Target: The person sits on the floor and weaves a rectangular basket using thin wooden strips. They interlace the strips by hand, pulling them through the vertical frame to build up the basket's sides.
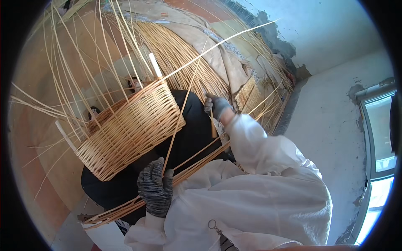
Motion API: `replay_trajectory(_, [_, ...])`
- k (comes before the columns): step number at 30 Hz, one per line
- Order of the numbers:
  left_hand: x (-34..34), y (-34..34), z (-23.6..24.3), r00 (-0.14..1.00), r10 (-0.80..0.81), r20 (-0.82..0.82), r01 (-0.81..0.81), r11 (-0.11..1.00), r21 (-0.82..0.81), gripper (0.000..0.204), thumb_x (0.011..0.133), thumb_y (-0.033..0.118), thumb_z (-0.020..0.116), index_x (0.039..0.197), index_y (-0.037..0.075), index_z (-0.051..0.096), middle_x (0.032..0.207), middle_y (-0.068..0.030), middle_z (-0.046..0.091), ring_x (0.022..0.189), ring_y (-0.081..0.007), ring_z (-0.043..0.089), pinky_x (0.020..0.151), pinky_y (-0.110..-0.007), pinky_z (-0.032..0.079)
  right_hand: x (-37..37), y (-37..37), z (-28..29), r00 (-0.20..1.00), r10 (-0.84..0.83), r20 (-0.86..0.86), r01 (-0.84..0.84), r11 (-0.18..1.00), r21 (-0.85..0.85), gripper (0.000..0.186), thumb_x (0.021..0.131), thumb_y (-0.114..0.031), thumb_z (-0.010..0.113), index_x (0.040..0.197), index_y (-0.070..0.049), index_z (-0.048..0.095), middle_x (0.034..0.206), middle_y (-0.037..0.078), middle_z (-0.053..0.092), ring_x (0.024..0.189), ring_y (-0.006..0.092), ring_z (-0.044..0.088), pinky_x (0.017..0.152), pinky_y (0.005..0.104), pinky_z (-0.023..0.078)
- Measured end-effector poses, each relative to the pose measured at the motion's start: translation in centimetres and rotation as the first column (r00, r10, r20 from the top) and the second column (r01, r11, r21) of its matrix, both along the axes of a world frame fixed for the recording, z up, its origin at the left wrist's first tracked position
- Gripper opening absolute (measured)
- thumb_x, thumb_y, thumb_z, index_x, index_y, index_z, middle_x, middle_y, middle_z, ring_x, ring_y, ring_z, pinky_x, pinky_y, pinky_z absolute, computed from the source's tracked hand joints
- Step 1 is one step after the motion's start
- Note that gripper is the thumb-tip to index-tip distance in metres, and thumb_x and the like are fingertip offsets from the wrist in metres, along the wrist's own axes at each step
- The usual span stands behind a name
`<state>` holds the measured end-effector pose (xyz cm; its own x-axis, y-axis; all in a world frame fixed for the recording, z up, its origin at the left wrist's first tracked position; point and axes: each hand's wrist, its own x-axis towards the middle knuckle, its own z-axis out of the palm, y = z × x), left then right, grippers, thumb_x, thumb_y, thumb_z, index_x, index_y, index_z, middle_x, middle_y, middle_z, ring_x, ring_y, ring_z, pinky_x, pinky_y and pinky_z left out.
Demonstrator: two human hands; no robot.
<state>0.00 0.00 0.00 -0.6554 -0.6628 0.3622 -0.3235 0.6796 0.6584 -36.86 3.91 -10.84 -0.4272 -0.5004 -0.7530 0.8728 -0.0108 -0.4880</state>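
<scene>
Basket [134,129], tilted across the person's lap [197,121], looks largely woven along its near side, with long canes [46,111] at its rim seemingly left to finish, while the left hand [155,187] pinches one loose cane [171,146] and the right hand [217,105] is curled, its hold unclear.

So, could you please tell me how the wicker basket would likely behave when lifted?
The wicker basket is probably light for its size, given its slender weave. Its close-packed side looks fairly stiff, while the long loose rods would likely sway. It might tip, as it sits tilted on black cloth.
</scene>
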Motion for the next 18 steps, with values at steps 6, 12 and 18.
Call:
replay_trajectory(6, [2.9,4.4,-1.2,0.985,0.067,0.156,-0.065,0.998,-0.015,0.036,0.073,0.016,0.067,0.106,0.005,0.059,0.096,-0.0111,0.059,0.087,-0.0281,0.056,0.077,-0.037,0.046,-6.0,-4.3,-4.8,0.642,0.636,-0.428,-0.545,0.771,0.328,0.017,0.086,-0.014,0.048,0.099,-0.009,0.058,0.062,0.003,0.053,0.049,0.0147,0.049,0.045,0.0287,0.04])
replay_trajectory(12, [7.2,8.0,-2.3,0.839,0.329,0.434,-0.311,0.944,-0.114,0.037,0.073,0.019,0.065,0.107,0.006,0.058,0.096,-0.0139,0.057,0.083,-0.0311,0.055,0.075,-0.041,0.045,-6.3,-5.1,-12.2,-0.205,0.839,-0.503,-0.437,0.382,0.815,0.018,0.086,-0.012,0.049,0.098,-0.006,0.06,0.081,0.009,0.061,0.07,0.0199,0.057,0.064,0.0306,0.046])
replay_trajectory(18, [11.8,8.4,-5.0,0.758,0.306,0.576,-0.333,0.941,-0.062,0.03,0.074,0.014,0.062,0.104,0.006,0.06,0.092,-0.0147,0.059,0.085,-0.0317,0.057,0.075,-0.04,0.047,-6.8,-5.2,-8.9,-0.486,0.782,-0.39,-0.059,0.416,0.908,0.019,0.086,-0.01,0.047,0.097,-0.003,0.061,0.091,0.014,0.063,0.08,0.0227,0.06,0.075,0.0307,0.047])
